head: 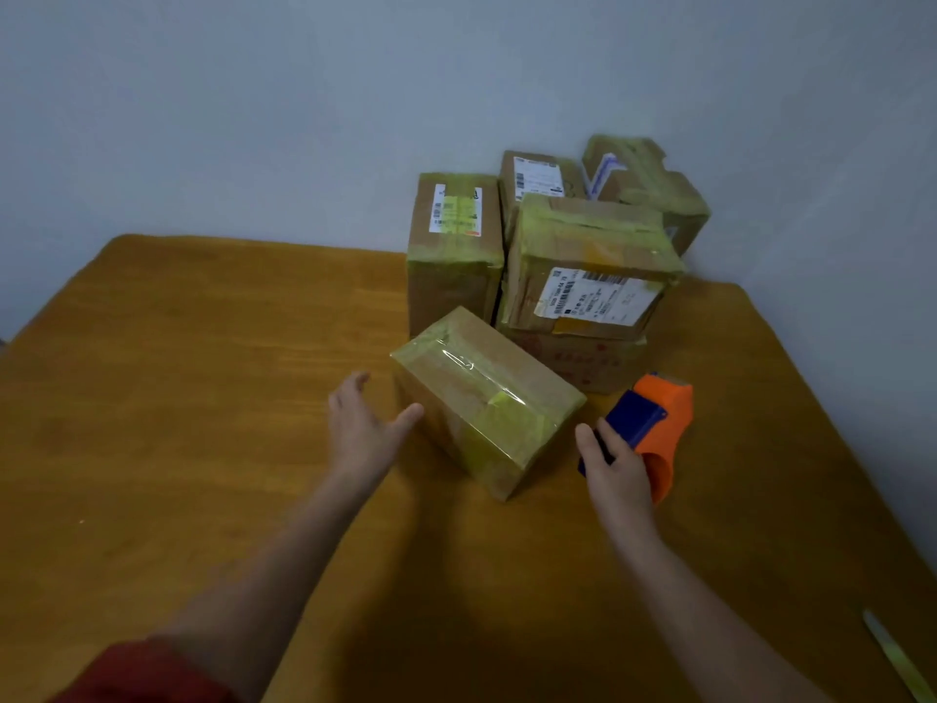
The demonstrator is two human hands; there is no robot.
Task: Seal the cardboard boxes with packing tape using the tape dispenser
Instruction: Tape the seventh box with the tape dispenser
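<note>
Head view, the only one we have. We see the left hand (362, 428) held open over the table (203, 398), fingers spread & fairly straight, holding nothing. Its thumb tip is right at the left side of the small box (487, 398); touching or not, we can't tell.

The small box lies on the table near centre, turned at an angle to us, w/ yellowish tape across its top & down the near face, and clear film glinting on top.

The right hand (616, 466) is just right of that box, fingers curled round the blue handle of the tape dispenser (654, 423). The dispenser's orange body sticks out fwd & to the right. Dispenser & small box are near each other but apart.

Further back, by the wall (304, 93), we see a cluster of taped boxes:
- a tall box (454, 256) upright on the left w/ a white label on top
- a labelled box (588, 276) sitting tilted atop a lower box (583, 362) w/ red print
- two back boxes (537, 177) behind those

A red sleeve (142, 672) shows bottom left. A pale strip (897, 662) lies at the table's bottom-right edge; we can't tell what it is.
</note>
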